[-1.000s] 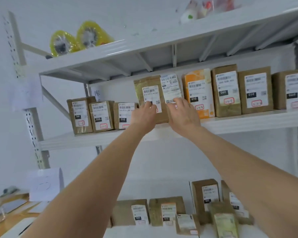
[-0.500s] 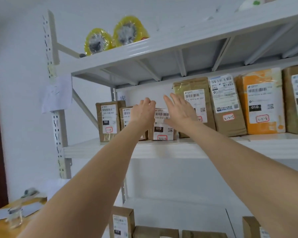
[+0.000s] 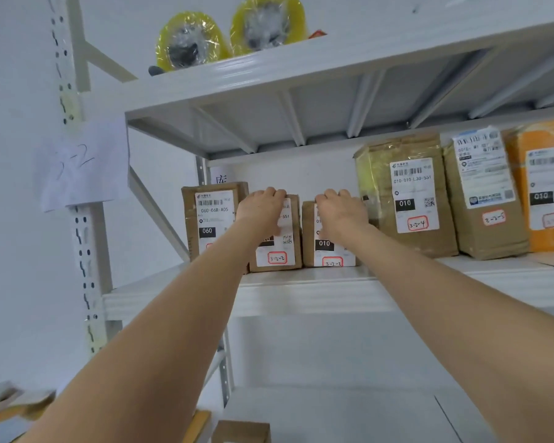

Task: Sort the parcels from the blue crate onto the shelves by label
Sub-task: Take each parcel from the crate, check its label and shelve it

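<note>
Both hands [image 3: 263, 209] [image 3: 341, 214] now atop neighbouring parcels [image 3: 277, 252] [image 3: 330, 251]

1. Brown 3-2-2 parcel [image 3: 282, 247]: white label, red-ringed mark!
2. Brown 3-2-3 parcel [image 3: 325, 251]: black "010" block on white.
3. Orange parcel [image 3: 518, 203], white label.
4. Yellow-wrapped rolls [image 3: 191, 43], dark cores.
5. Shelf [image 3: 301, 295]: pale grey-white.

This was a parcel storeroom or sorting depot. White metal shelving [image 3: 301, 295] with a slotted upright [image 3: 85, 251] filled the frame. Brown taped parcels [image 3: 378, 219] stood in a row centre and right, each with a barcode shipping label [image 3: 413, 183] and a red-boxed handwritten slot code [image 3: 417, 223]. A handwritten paper sign [image 3: 84, 164] hung on the left upright, with yellow tape rolls [image 3: 189, 43] at upper left.
</note>
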A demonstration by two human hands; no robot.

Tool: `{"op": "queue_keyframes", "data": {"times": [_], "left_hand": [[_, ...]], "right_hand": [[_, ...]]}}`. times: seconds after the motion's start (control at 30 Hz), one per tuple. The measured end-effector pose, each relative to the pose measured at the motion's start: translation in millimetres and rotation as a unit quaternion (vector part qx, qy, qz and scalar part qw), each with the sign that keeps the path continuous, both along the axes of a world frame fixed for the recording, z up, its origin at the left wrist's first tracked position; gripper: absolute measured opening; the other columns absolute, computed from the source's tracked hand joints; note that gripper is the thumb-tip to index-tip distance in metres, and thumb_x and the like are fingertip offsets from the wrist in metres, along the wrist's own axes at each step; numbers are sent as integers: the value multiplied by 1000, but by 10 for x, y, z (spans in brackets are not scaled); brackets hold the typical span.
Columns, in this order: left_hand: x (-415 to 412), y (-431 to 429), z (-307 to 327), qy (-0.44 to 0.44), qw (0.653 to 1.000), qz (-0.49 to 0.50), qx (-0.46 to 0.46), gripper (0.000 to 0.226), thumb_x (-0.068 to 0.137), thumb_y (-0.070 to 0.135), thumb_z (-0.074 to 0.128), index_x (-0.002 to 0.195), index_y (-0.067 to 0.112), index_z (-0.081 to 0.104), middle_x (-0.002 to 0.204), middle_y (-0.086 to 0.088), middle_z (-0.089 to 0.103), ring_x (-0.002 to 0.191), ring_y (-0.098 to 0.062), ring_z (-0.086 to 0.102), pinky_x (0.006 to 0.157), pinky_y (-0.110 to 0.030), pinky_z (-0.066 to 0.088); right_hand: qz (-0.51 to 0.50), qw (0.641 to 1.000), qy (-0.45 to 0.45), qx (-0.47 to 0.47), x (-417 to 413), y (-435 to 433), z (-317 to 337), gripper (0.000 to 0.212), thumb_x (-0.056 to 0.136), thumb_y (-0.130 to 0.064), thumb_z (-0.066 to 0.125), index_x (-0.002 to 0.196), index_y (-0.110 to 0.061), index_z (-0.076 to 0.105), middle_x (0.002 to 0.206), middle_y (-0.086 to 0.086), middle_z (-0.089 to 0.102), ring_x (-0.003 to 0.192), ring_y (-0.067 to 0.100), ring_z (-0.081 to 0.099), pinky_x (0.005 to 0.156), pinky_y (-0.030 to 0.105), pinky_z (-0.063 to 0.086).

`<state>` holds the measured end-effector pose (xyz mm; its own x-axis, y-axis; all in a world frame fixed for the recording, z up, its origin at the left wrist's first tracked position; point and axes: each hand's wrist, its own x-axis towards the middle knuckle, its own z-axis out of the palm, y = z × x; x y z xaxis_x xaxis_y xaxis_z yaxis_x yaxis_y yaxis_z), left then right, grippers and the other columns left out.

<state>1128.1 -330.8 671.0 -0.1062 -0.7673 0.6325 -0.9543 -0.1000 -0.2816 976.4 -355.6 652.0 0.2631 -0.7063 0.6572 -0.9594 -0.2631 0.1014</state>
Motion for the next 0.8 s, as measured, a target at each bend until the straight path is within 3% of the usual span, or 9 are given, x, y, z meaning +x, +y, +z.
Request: {"op": "queue_keyframes", "data": {"times": [0.13, 0.2, 0.27, 0.37, 0.47, 0.6, 0.8], "left_hand": [[101, -106, 25, -23, 999, -25, 3, 86, 78, 34, 75, 146, 15, 25, 141, -7, 41, 128, -27, 42, 101, -41, 39], [145, -83, 60, -42, 998, -47, -8, 83, 82, 43, 67, 148, 20, 23, 146, -5, 37, 137, -25, 32, 113, -48, 23], [227, -18, 132, -52, 995, -42, -78, 67, 89, 45, 54, 147, 23, 27, 147, -3, 37, 140, -22, 28, 116, -51, 11], [436, 46, 218, 36, 985, 29, -166, 49, 95, 38, 39, 139, 18, 38, 140, -8, 44, 135, -26, 33, 112, -54, 17], [571, 38, 170, 123, 984, 65, -110, 49, 98, 39, 27, 136, 11, 39, 140, -16, 42, 132, -34, 36, 108, -55, 27], [527, 48, 167, 114, 984, 71, -119, 51, 98, 42, 25, 136, 11, 39, 140, -16, 41, 131, -33, 37, 110, -53, 24], [-221, 23, 384, 97, 979, -114, -140, 49, 96, 34, 44, 139, 11, 38, 138, -12, 42, 127, -29, 40, 97, -41, 41]], "right_hand": [[7, 1000, -14, 4, 61, -60, -22, 61, 85, -24, 70, 137, -15, 40, 136, 5, 44, 124, 27, 42, 92, 38, 40], [8, 1000, -12, 6, 63, -61, -14, 64, 85, -25, 70, 139, -16, 38, 137, 6, 43, 126, 27, 42, 96, 39, 39], [-2, 1000, -10, -2, 57, -34, -11, 72, 83, -33, 71, 143, -18, 35, 141, 7, 40, 131, 27, 38, 103, 42, 34], [-37, 998, -20, -37, 69, 14, -32, 74, 85, -44, 67, 144, -19, 31, 141, 9, 40, 130, 29, 37, 101, 43, 35], [-49, 998, -23, -11, 101, 23, -71, 71, 86, -47, 64, 144, -20, 33, 140, 8, 41, 127, 29, 40, 92, 40, 40], [5, 998, -49, 25, 77, 25, -52, 70, 89, -39, 64, 147, -18, 30, 143, 8, 40, 128, 29, 40, 95, 41, 42], [-15, 986, -96, -134, -335, 160, 89, 56, 91, -31, 60, 141, -19, 38, 137, 8, 39, 127, 27, 36, 100, 38, 36]]}}
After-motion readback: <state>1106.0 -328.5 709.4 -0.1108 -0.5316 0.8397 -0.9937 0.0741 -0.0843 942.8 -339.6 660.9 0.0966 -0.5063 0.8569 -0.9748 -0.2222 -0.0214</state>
